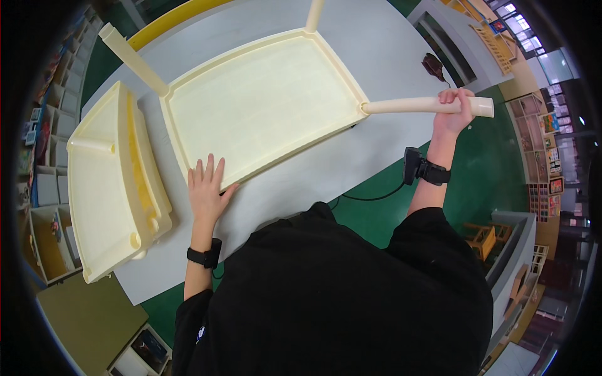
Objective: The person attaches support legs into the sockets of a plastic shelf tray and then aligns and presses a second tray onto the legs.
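Observation:
A cream plastic shelf tray with a raised rim lies on the white table. Tubular posts stand at its corners: a far-left post, a far post cut off by the picture's top, and a near-right post. My right hand is wrapped round that near-right post close to its outer end. My left hand rests flat with fingers spread on the tray's near-left corner, which it hides. Left of it, more cream trays sit stacked on the table, with a yellow piece between them.
A dark brown object lies near the right edge of the white table. Shelves line the left side, and a grey unit stands at the far right. Green floor shows around the table; a black cable hangs from my right wrist strap.

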A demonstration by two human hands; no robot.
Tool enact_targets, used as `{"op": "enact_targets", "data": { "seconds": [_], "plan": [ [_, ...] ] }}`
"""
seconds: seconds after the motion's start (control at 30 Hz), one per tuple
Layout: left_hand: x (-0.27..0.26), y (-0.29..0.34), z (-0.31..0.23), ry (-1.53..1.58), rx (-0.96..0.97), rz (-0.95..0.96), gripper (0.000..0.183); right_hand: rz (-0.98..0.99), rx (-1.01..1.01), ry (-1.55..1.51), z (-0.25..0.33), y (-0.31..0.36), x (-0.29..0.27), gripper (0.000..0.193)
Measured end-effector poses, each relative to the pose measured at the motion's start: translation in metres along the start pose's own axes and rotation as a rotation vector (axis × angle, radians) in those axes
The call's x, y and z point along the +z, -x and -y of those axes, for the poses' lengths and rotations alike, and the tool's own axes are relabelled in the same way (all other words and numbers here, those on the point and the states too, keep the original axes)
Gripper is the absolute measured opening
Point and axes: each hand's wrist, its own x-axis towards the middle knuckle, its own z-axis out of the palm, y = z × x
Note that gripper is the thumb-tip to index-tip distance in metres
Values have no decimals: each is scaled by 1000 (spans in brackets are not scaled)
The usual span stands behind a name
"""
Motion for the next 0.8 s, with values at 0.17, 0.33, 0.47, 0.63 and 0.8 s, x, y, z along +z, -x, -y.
{"op": "enact_targets", "data": {
  "seconds": [0.17,0.33,0.47,0.63,0.8],
  "plan": [
    [2,1,4,17,10,-8,59,47,-304,254,41,4,32,11],
    [1,3,2,-5,-11,17,60,602,-674,1632,11,3,43,13],
    [-1,2,2,-4,-1,10,60,850,-403,2029,-43,7,17,6],
    [0,4,2,17,5,0,59,1112,-335,2200,-77,13,-2,7],
    [2,3,3,-6,8,-21,59,1345,-120,2194,-89,22,4,10]
  ]
}}
